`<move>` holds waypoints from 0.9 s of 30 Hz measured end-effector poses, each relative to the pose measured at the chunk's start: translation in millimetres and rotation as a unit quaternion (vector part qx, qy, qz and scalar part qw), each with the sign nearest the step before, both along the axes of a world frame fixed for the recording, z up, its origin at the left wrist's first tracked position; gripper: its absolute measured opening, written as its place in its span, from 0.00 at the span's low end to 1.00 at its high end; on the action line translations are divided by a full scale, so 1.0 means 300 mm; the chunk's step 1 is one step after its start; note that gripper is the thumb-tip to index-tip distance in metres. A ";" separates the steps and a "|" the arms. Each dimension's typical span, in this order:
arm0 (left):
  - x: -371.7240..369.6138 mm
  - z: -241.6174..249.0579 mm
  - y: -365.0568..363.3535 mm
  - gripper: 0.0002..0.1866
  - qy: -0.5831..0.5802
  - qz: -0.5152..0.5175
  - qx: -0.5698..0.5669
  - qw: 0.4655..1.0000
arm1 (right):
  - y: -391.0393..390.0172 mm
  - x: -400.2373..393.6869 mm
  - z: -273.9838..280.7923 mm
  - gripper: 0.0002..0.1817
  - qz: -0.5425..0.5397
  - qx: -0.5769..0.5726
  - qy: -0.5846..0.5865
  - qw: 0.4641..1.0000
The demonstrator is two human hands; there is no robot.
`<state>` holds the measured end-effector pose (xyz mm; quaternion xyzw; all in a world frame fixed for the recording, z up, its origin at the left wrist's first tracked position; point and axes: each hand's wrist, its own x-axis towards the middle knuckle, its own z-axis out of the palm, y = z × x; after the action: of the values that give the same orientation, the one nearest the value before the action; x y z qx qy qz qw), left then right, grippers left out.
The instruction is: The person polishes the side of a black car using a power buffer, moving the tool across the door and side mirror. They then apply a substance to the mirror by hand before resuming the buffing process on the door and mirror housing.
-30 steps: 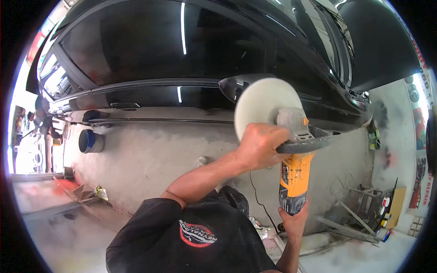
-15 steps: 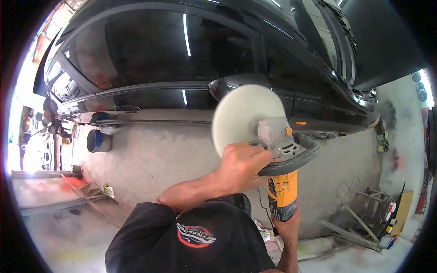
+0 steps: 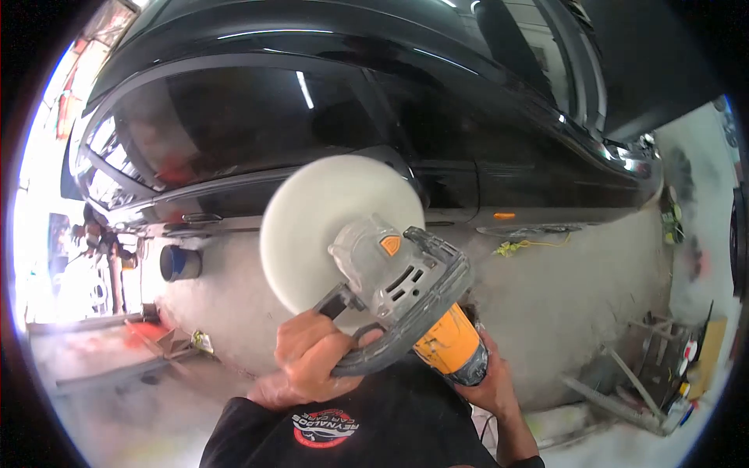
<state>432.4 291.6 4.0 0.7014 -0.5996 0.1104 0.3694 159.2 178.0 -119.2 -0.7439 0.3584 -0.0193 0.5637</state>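
Observation:
A yellow and grey polisher [image 3: 449,339] with a large pale round pad [image 3: 304,226] is in both hands, in front of my chest. My left hand [image 3: 312,351] is closed around the black loop handle [image 3: 406,331] at its left end. Round the lower end of the yellow body, my right hand [image 3: 495,378] keeps a grip, its fingers partly hidden behind the tool. The pad's face points toward the side of a black car [image 3: 530,175] and overlaps its front door in this view.
A dark bucket [image 3: 181,263] stands on the concrete floor beside the car. Metal frames [image 3: 624,390] and small containers lie at the lower right by the wall. Yellow cord-like material [image 3: 511,248] shows below the front fender. The hood [image 3: 663,70] is raised.
The polisher has moved left and closer to my body, and has tilted so its lower end points right. Both hands have kept their hold. The view has shifted slightly.

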 end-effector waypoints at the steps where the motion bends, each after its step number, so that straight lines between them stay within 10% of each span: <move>1: -0.036 0.007 -0.034 0.18 -0.004 0.010 0.007 1.000 | -0.057 -0.017 -0.017 0.58 0.011 0.020 0.007 1.000; 27: -0.349 0.029 -0.946 0.18 0.048 0.175 0.303 0.936 | -0.895 -0.185 -0.290 0.51 0.126 0.333 -0.086 0.931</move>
<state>327.6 7.7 12.8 0.8781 -0.4541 -0.0473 0.1429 103.7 -90.6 -206.2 -0.5483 0.1976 0.1080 0.8054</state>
